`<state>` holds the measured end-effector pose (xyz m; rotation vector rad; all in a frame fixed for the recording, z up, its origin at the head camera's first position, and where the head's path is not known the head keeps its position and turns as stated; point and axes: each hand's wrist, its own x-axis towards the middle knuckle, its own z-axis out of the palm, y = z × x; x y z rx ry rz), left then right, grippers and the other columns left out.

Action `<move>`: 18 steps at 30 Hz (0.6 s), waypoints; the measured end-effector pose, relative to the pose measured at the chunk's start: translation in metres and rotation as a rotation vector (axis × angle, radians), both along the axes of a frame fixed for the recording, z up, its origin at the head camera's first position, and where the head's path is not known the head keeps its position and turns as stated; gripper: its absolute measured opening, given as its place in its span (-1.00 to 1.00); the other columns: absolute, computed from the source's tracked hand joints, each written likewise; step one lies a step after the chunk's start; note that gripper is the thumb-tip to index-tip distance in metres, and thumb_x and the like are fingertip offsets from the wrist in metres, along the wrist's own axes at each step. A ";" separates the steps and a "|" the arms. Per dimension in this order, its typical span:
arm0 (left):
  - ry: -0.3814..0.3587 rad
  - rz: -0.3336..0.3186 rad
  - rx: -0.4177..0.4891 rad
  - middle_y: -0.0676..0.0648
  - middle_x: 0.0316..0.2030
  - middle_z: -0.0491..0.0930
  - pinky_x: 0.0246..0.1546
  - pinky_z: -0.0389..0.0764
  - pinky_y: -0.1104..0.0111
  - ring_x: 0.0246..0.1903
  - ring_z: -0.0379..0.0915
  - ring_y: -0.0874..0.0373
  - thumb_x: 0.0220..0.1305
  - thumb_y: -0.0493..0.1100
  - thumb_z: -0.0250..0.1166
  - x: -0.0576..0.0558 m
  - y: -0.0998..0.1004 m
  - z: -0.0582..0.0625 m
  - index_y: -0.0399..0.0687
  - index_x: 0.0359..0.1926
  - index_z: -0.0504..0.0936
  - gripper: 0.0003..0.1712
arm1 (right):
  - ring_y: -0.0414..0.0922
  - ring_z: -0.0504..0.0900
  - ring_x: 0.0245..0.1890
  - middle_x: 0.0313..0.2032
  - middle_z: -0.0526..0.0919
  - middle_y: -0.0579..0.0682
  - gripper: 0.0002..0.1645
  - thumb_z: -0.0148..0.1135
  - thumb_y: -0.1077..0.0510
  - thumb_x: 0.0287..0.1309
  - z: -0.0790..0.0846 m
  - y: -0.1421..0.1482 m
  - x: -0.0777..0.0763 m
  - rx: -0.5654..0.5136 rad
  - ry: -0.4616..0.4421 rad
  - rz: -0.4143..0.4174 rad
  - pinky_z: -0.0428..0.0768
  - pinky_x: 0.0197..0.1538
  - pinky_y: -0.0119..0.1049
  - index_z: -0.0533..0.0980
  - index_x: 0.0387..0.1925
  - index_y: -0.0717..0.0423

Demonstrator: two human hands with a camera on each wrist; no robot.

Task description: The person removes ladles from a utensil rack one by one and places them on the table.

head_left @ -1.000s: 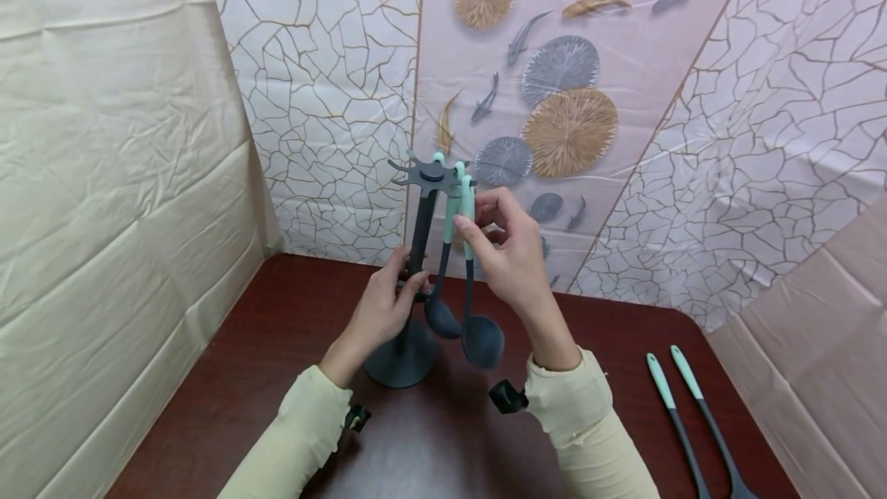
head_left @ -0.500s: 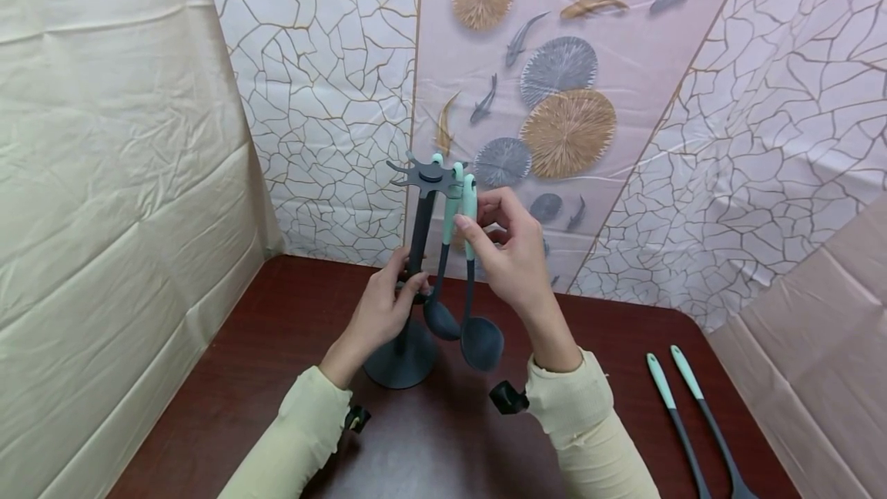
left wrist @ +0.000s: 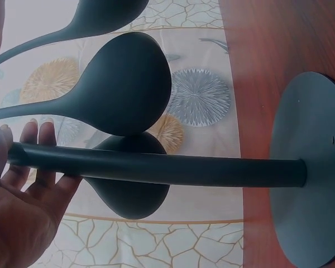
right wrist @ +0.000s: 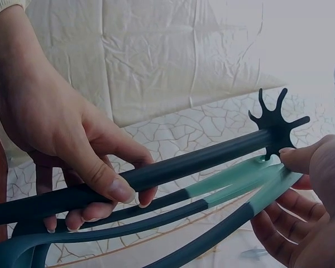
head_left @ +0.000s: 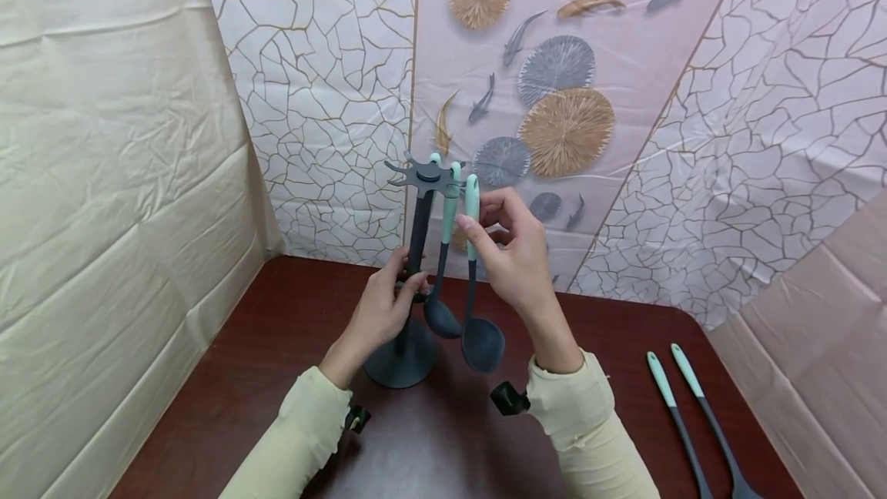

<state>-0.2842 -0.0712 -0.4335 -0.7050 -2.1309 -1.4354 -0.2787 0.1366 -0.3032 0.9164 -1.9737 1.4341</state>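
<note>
My left hand (head_left: 379, 305) grips the dark pole of a utensil stand (head_left: 420, 231), fingers and thumb round it. My right hand (head_left: 514, 252) pinches the mint handle of a dark ladle (head_left: 483, 345) between thumb and fingers. That ladle hangs upright, bowl down, its handle hole just right of the stand's hooked top (head_left: 427, 172). A second ladle (head_left: 442, 319) hangs from a hook between pole and held ladle. Behind the pole, a third utensil (left wrist: 128, 204) with a rounded dark head shows in the left wrist view.
The stand's round base (head_left: 400, 360) rests on the dark red table (head_left: 430, 445). Two more mint-handled utensils (head_left: 682, 437) lie at the right, their heads cut off by the frame. Patterned cloth (head_left: 326, 98) hangs behind, and plain cloth (head_left: 138, 214) stands along the left.
My right hand has moved the ladle slightly right, so its handle top no longer overlaps the stand's hook. My left hand keeps its grip on the pole.
</note>
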 end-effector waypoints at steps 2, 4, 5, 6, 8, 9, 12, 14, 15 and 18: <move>-0.001 0.001 0.002 -0.02 -0.22 0.68 -0.14 0.77 0.18 -0.22 0.68 0.13 0.64 -0.14 0.19 0.000 0.000 -0.001 0.03 0.32 0.43 -0.67 | -0.08 0.67 -0.30 -0.27 0.69 0.02 -0.71 0.40 0.20 0.41 0.000 0.000 0.000 -0.001 -0.002 0.001 0.63 -0.37 -0.33 0.55 0.07 0.19; 0.002 0.000 0.003 -0.01 -0.23 0.68 -0.14 0.77 0.16 -0.22 0.68 0.12 0.64 -0.14 0.19 -0.001 0.000 -0.001 0.03 0.31 0.43 -0.67 | -0.08 0.67 -0.30 -0.26 0.69 0.02 -0.70 0.40 0.20 0.41 0.000 0.000 0.000 -0.001 -0.004 0.001 0.64 -0.37 -0.33 0.55 0.08 0.19; 0.003 0.000 0.004 -0.02 -0.23 0.68 -0.14 0.77 0.15 -0.22 0.68 0.11 0.64 -0.15 0.19 -0.001 0.000 -0.001 0.03 0.31 0.43 -0.67 | -0.08 0.67 -0.30 -0.26 0.69 0.02 -0.70 0.40 0.20 0.41 0.000 0.000 0.000 -0.001 -0.004 0.001 0.64 -0.37 -0.33 0.55 0.08 0.19; 0.008 0.000 0.004 -0.02 -0.23 0.68 -0.15 0.77 0.13 -0.22 0.68 0.11 0.64 -0.15 0.18 -0.001 0.000 -0.002 0.01 0.31 0.43 -0.67 | -0.08 0.67 -0.30 -0.26 0.68 0.03 -0.70 0.40 0.20 0.42 0.000 0.000 0.000 -0.001 -0.005 0.001 0.64 -0.36 -0.33 0.55 0.08 0.19; 0.016 0.000 0.002 -0.02 -0.24 0.68 -0.16 0.77 0.11 -0.23 0.68 0.10 0.65 -0.16 0.18 -0.002 0.000 -0.002 -0.01 0.30 0.43 -0.68 | -0.08 0.67 -0.29 -0.26 0.68 0.03 -0.70 0.40 0.20 0.42 -0.001 0.000 0.000 -0.001 -0.005 -0.002 0.64 -0.36 -0.33 0.55 0.08 0.19; 0.019 0.001 0.000 -0.03 -0.24 0.68 -0.16 0.77 0.10 -0.23 0.68 0.09 0.65 -0.16 0.17 -0.002 0.000 -0.002 -0.02 0.29 0.43 -0.69 | -0.08 0.67 -0.29 -0.26 0.68 0.03 -0.70 0.39 0.20 0.42 -0.001 0.000 0.000 0.000 -0.005 -0.003 0.64 -0.36 -0.33 0.55 0.08 0.19; 0.024 0.007 -0.007 -0.02 -0.25 0.68 -0.17 0.77 0.12 -0.24 0.68 0.06 0.65 -0.16 0.17 -0.001 0.000 -0.002 -0.02 0.27 0.43 -0.71 | -0.08 0.67 -0.29 -0.27 0.67 0.03 -0.71 0.39 0.20 0.42 -0.001 0.000 0.000 0.001 -0.007 -0.005 0.63 -0.36 -0.32 0.55 0.07 0.19; 0.022 0.012 -0.011 -0.01 -0.26 0.67 -0.16 0.76 0.14 -0.23 0.68 0.06 0.65 -0.15 0.17 -0.001 0.000 -0.002 0.01 0.26 0.42 -0.72 | -0.07 0.67 -0.29 -0.27 0.67 0.02 -0.71 0.40 0.20 0.42 -0.001 0.001 0.000 0.002 -0.008 -0.004 0.63 -0.36 -0.32 0.54 0.07 0.19; 0.023 0.015 -0.014 -0.01 -0.26 0.67 -0.16 0.76 0.15 -0.23 0.68 0.06 0.65 -0.14 0.17 -0.001 0.000 -0.002 0.01 0.25 0.43 -0.72 | -0.07 0.67 -0.29 -0.27 0.67 0.02 -0.71 0.40 0.20 0.42 -0.001 0.001 0.000 0.003 -0.009 -0.003 0.63 -0.36 -0.32 0.54 0.07 0.19; 0.020 0.019 -0.016 0.01 -0.26 0.67 -0.15 0.76 0.15 -0.23 0.67 0.12 0.65 -0.13 0.18 -0.001 0.001 -0.002 0.03 0.26 0.42 -0.72 | -0.07 0.66 -0.29 -0.26 0.68 0.03 -0.70 0.41 0.21 0.40 -0.001 0.000 0.000 0.004 -0.011 -0.004 0.64 -0.35 -0.33 0.54 0.06 0.20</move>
